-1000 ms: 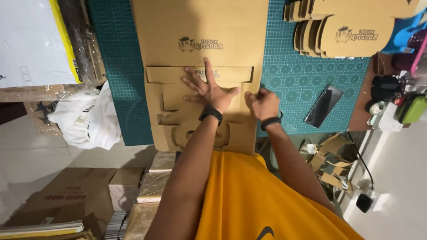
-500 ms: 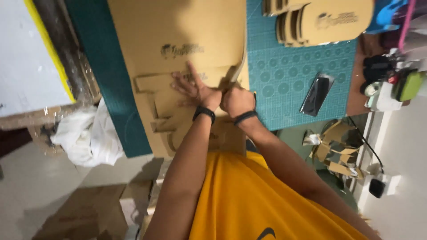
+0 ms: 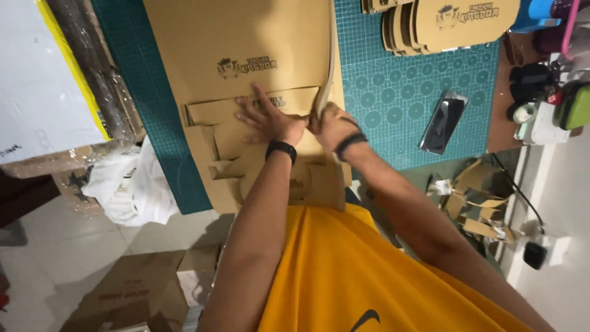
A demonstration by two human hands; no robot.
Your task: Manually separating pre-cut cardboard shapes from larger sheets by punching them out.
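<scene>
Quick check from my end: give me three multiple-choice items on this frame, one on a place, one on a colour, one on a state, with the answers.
1. Where does the phone lie?
A. On the green cutting mat, right of the cardboard sheet
B. On the floor
C. On the cardboard stack

2. What colour is the cutting mat?
A. Red
B. Teal green
C. White

3. How is the left hand?
A. Clenched in a fist
B. Lifted off the sheet
C. Spread flat on the cardboard sheet

Answers: 1 A, it rests on bare mat. 2 B, the gridded surface is teal. 3 C, fingers splayed on the panel while the right hand lifts the sheet's edge.
</scene>
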